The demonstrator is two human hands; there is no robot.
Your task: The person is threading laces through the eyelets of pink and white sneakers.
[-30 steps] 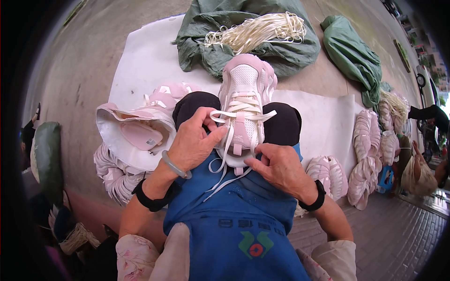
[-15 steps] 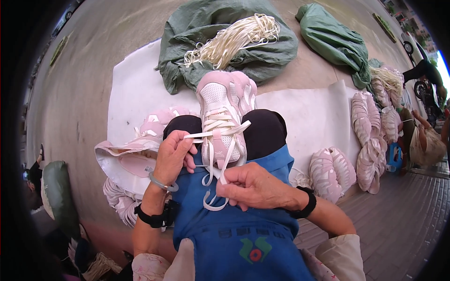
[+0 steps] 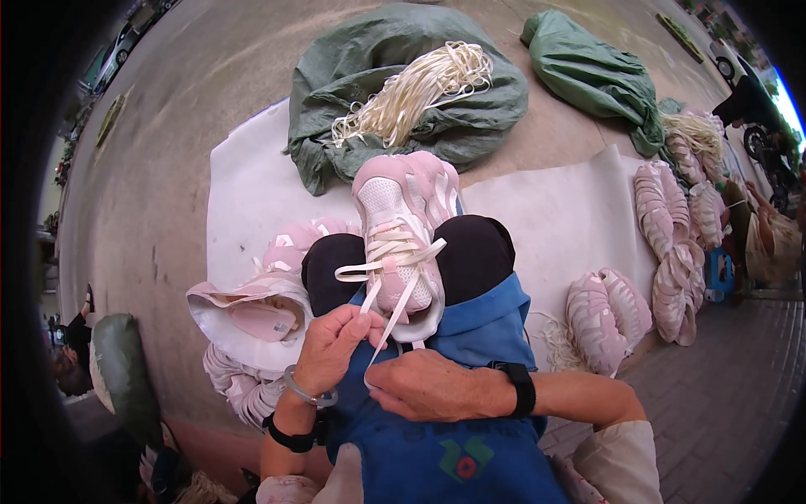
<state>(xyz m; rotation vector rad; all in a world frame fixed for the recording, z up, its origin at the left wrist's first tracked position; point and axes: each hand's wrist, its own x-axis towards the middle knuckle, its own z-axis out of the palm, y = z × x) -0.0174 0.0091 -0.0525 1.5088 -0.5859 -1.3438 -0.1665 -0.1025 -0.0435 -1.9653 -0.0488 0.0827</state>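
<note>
Across my knees lies a pink-and-white shoe upper [image 3: 388,202], with other uppers stacked behind it. White laces [image 3: 395,242] criss-cross its front, and a loop sticks out to each side. Two lace ends come down from the near end toward my hands. My left hand [image 3: 336,346] is closed in a pinch at the left strand, close to the near edge of the upper. Lower and to the right, my right hand [image 3: 432,385] has its fingers closed on the other strand. Its fingertips are partly hidden. A blue apron [image 3: 483,328] covers my lap.
A pile of pink-and-white uppers [image 3: 252,323] sits by my left leg. More uppers [image 3: 600,319] lie on the white sheet [image 3: 546,202] at the right. Ahead, a bundle of cream laces [image 3: 420,92] rests on a green sack [image 3: 336,67]. Another person [image 3: 768,244] sits far right.
Both hands have moved down toward me. My left hand has gone from the loop at the left of the upper to a strand at its near end. The right still grips a lace.
</note>
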